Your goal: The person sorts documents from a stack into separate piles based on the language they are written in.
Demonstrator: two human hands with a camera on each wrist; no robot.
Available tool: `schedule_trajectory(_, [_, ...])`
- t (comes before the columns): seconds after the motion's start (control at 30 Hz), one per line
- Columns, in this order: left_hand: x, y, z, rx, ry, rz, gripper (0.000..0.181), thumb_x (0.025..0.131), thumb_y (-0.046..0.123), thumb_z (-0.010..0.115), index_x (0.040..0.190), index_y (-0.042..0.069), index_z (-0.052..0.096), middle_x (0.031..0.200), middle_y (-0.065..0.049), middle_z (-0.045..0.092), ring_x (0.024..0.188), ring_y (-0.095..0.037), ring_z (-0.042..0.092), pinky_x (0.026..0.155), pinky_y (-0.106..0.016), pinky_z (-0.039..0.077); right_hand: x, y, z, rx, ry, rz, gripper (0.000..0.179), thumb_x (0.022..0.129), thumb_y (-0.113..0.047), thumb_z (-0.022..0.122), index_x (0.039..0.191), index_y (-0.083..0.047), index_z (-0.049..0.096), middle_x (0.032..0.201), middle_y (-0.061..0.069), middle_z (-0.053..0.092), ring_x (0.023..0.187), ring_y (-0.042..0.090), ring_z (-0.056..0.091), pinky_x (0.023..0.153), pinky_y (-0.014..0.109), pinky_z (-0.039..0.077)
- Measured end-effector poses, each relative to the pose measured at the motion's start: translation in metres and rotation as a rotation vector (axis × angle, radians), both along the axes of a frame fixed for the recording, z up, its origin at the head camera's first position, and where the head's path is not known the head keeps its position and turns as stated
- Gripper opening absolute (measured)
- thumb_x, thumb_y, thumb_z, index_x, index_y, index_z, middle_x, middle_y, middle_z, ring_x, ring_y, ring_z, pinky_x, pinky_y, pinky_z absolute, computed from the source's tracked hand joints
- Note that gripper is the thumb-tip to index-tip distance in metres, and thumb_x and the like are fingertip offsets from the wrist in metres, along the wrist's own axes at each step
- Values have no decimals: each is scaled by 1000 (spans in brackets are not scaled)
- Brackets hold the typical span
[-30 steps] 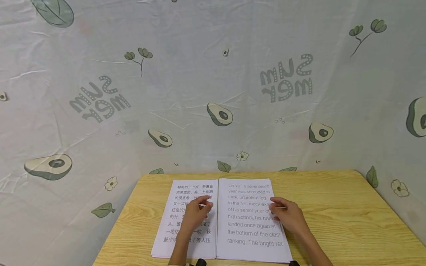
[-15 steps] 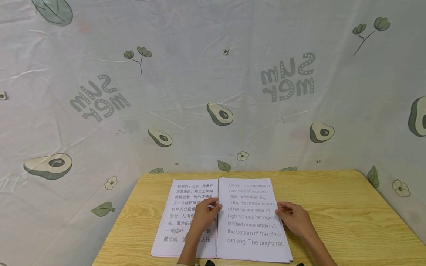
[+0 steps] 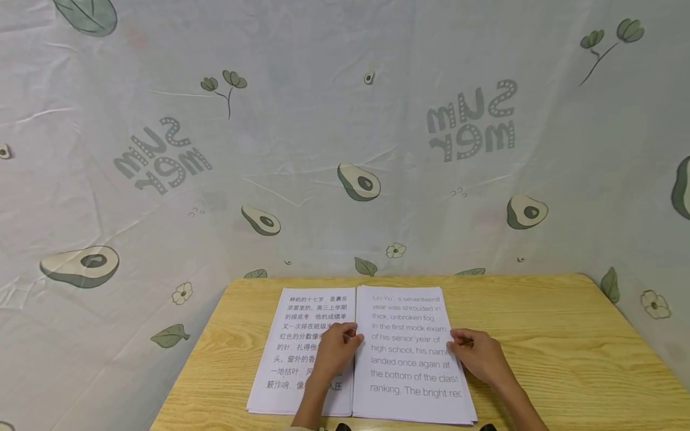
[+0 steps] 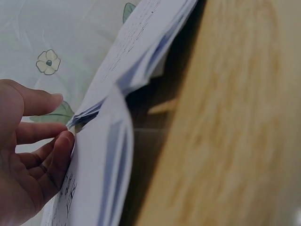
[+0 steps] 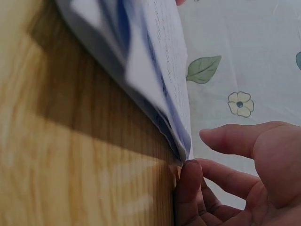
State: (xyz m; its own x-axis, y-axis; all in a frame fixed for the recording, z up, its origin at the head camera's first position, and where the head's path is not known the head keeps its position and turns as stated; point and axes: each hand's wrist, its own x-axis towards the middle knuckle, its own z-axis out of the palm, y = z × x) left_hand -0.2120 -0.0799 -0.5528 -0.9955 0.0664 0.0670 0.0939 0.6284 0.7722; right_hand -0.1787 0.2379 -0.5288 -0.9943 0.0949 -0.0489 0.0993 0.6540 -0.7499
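Two stacks of printed white paper lie side by side, the left stack (image 3: 293,353) in Chinese and the right stack (image 3: 406,347) in English. My left hand (image 3: 333,352) is over the left stack's inner part, fingertips at the seam between the two. In the left wrist view its thumb (image 4: 42,102) stands apart from the fingers, which touch the paper edge. At the right stack's outer edge is my right hand (image 3: 481,356). The right wrist view shows its fingertips (image 5: 190,172) against that edge, with the thumb (image 5: 225,139) raised away from it. Neither hand grips the paper.
Both stacks rest on a light wooden table (image 3: 560,347), whose surface extends to the right of the papers. Behind it hangs a pale curtain (image 3: 302,137) printed with avocados, leaves and flowers. Sheet edges fan slightly apart at the near side.
My left hand has moved right, from over the Chinese text to the seam. My right hand has drawn outward from over the English page to its right edge. The stacks stay in place.
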Motion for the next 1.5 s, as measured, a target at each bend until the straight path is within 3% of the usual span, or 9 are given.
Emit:
schedule_trajectory(0.47, [1,1,4,-4,12,-6,38,96,22,79,130,3,76,100,0,67,88,-10,58,73,-22,49,-1,-1,0,40,25,2,45,95,-18,76,131,9,71,106,12,75,98,24,69,75,30,49])
schedule_trajectory(0.77, [2,1,9,22,6,-10,39,99,25,76,134,9,74,108,-2,70,91,-10,63,74,-22,54,2,-1,2,36,44,16,44,96,-18,74,133,7,71,121,25,73,111,39,72,85,39,55])
schedule_trajectory(1.03, [4,3,13,33,33,-10,36,99,23,76,132,11,76,108,-3,70,90,-10,62,72,-21,52,5,-6,6,-33,47,9,45,97,-15,74,136,6,69,125,26,69,100,30,75,69,27,56])
schedule_trajectory(1.23, [5,5,14,67,36,-15,36,96,19,78,131,10,76,105,-1,72,89,-9,63,73,-21,53,6,-10,4,-53,76,16,43,95,-10,76,134,6,70,114,17,76,98,26,75,73,21,56])
schedule_trajectory(1.5, [5,5,9,94,42,-18,39,93,7,79,131,9,75,103,1,73,87,-7,65,69,-19,55,7,-12,1,-87,77,0,43,95,-4,75,136,8,67,113,18,76,99,27,76,70,17,56])
